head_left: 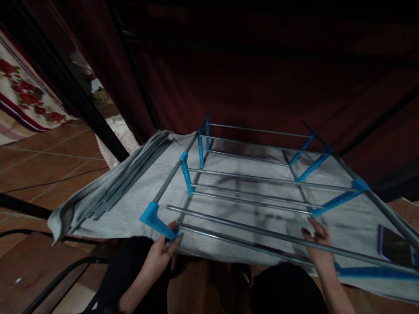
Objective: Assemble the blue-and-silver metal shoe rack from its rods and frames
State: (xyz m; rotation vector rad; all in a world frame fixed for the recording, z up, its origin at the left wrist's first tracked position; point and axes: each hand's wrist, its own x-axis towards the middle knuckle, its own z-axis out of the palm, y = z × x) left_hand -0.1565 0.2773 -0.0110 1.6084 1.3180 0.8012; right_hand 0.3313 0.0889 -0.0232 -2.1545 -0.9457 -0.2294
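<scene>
Evidently the rack (248,177), grey tubes joined by blue brackets, lies spread on a grey cloth (159,169), its near edge close to the person's knees, an arrangement that seems to put the near joints within easy reach. Left hand (160,253) pinches the lower end of the near left bracket (150,213), thumb and fingers closed about it, likely to steady that corner. Near tube (248,227) runs slantwise across the front; its left end shows bare, just beside that bracket and seemingly not seated in it. Right hand (319,237) reaches beneath this tube, fingers loosely parted; cannot tell whether skin meets metal. Lower tube (229,239) passes between the hands, its right end hidden at the wrist. Loose tubes (132,178) lie bundled along the cloth's left side, presumably kept there as spares clear of the frame. Phone (394,246) rests at far right, partly behind the rack's side. Farther out: dark red curtain (262,96) behind, tiled floor (42,152) to the left.
</scene>
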